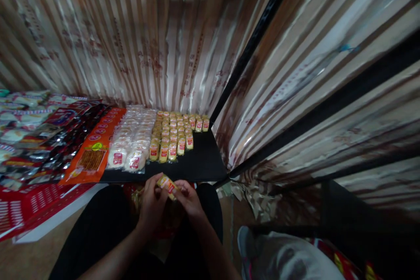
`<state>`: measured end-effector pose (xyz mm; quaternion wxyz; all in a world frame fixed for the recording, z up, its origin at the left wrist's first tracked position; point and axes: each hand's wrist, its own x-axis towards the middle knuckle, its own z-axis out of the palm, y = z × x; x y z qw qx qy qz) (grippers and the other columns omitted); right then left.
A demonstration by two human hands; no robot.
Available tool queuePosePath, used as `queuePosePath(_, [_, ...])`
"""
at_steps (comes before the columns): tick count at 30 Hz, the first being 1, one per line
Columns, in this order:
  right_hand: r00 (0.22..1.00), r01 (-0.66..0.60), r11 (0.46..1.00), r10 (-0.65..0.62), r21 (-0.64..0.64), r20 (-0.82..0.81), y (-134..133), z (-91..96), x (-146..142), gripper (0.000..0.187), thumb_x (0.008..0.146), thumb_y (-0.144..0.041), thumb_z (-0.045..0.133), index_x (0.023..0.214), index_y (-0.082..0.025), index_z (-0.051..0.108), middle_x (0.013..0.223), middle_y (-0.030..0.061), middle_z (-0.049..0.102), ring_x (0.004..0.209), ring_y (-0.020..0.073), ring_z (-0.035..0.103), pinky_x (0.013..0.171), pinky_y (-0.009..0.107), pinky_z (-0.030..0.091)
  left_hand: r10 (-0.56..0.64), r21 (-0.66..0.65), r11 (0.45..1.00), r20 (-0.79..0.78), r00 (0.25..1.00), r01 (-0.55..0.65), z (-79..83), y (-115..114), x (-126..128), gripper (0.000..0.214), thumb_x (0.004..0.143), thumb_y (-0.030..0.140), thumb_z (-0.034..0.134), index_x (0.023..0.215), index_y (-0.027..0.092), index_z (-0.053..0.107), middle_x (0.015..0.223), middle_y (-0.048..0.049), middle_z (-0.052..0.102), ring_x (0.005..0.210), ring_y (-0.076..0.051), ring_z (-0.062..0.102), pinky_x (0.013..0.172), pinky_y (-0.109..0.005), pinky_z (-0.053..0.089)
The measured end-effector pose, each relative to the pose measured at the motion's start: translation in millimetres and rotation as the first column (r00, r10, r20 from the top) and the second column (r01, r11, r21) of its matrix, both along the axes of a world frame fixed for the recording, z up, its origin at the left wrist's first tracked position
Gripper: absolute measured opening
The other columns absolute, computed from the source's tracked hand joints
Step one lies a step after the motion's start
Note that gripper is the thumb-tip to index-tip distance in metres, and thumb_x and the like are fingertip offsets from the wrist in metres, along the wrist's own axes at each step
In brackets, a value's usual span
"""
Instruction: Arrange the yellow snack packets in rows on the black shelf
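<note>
My left hand and my right hand meet over my lap, both closed on one small yellow snack packet with a red label. Just beyond them lies a black shelf. On it stand rows of the same yellow packets, beside rows of white packets with red labels. Under my hands a red bag shows partly; its contents are hidden.
Orange flat packs and dark and red snack packs fill the shelf's left part. A wall papered with striped sheets rises behind. Black shelf bars run on the right. A grey shoe lies lower right.
</note>
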<state>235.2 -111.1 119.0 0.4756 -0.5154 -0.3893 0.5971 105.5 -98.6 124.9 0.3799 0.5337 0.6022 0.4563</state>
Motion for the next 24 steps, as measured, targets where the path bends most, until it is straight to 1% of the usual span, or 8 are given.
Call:
queuePosePath(4, [0.996,0.002,0.995,-0.012,0.103,0.094,9.0,7.4,18.8,0.033,0.068,-0.048,0.067,0.083,-0.019,0.059,0.078,0.0013,0.066,0.073,0.0158,0.062,0.069,0.027,0.048,-0.07,0.062,0.996,0.011,0.997,0.069,7.9,17.8,21.3,0.034,0.076,0.03,0.045,0.105,0.015,0.057,0.105,-0.0096,0.057,0.087,-0.018,0.058,0.08,-0.034,0.049])
queuePosePath(7, [0.987,0.013,0.988,-0.037,0.153,0.156,18.5,11.6,35.7,0.034,0.068,-0.047,0.068,0.088,-0.019,0.062,0.088,0.0046,0.067,0.084,0.0186,0.062,0.077,0.031,0.048,-0.164,0.103,0.981,-0.009,0.986,0.164,13.8,31.2,36.9,0.033,0.076,0.027,0.044,0.104,0.016,0.058,0.103,-0.009,0.057,0.079,-0.017,0.058,0.075,-0.032,0.05])
queuePosePath(9, [0.984,0.0,0.988,-0.028,0.156,0.178,24.0,13.6,46.2,0.037,0.069,-0.046,0.067,0.095,-0.02,0.064,0.091,0.0051,0.068,0.087,0.0196,0.062,0.078,0.032,0.048,-0.216,0.12,0.969,-0.032,0.976,0.218,16.3,40.0,48.5,0.033,0.076,0.022,0.043,0.105,0.017,0.058,0.104,-0.0081,0.057,0.083,-0.016,0.058,0.078,-0.032,0.05])
queuePosePath(12, [0.981,0.024,0.986,-0.055,0.162,0.188,32.0,13.4,60.0,0.035,0.07,-0.043,0.066,0.097,-0.021,0.065,0.089,0.0034,0.068,0.084,0.0192,0.063,0.077,0.031,0.049,-0.266,0.159,0.948,-0.08,0.961,0.276,17.2,52.6,67.9,0.034,0.075,0.015,0.041,0.104,0.019,0.058,0.108,-0.0071,0.058,0.099,-0.018,0.056,0.089,-0.035,0.046])
queuePosePath(16, [0.969,0.191,0.964,-0.215,0.185,0.119,51.6,3.8,79.5,0.034,0.067,-0.04,0.068,0.096,-0.021,0.065,0.088,0.0035,0.069,0.082,0.0194,0.064,0.079,0.033,0.049,-0.232,0.211,0.941,-0.162,0.959,0.264,19.4,64.5,93.3,0.036,0.077,0.013,0.04,0.108,0.018,0.057,0.123,-0.009,0.048,0.116,-0.02,0.046,0.098,-0.037,0.042])
queuePosePath(19, [0.923,0.351,0.917,-0.373,0.188,0.096,77.6,-9.6,97.6,0.037,0.063,-0.04,0.068,0.093,-0.019,0.063,0.088,0.0057,0.069,0.082,0.0206,0.064,0.081,0.035,0.049,-0.265,0.246,0.914,-0.238,0.935,0.321,23.0,73.7,113.2,0.038,0.078,0.013,0.04,0.113,0.018,0.056,0.126,-0.0094,0.046,0.119,-0.02,0.044,0.103,-0.037,0.038])
queuePosePath(22, [0.863,0.474,0.861,-0.496,0.182,0.099,110.2,-23.2,114.7,0.04,0.06,-0.04,0.067,0.093,-0.017,0.062,0.088,0.0077,0.068,0.081,0.0206,0.064,0.079,0.036,0.049,-0.345,0.169,0.908,-0.224,0.912,0.385,21.4,91.4,137.7,0.037,0.081,0.014,0.038,0.115,0.017,0.054,0.122,-0.0087,0.052,0.115,-0.018,0.048,0.103,-0.035,0.037])
queuePosePath(24, [0.847,0.497,0.846,-0.522,0.193,0.103,132.6,-29.8,123.4,0.041,0.062,-0.042,0.065,0.093,-0.016,0.061,0.087,0.0085,0.068,0.078,0.0201,0.063,0.076,0.035,0.05,-0.357,0.075,0.924,-0.176,0.917,0.374,15.1,108.8,155.8,0.036,0.084,0.016,0.037,0.115,0.017,0.054,0.121,-0.0089,0.054,0.115,-0.019,0.049,0.103,-0.035,0.038])
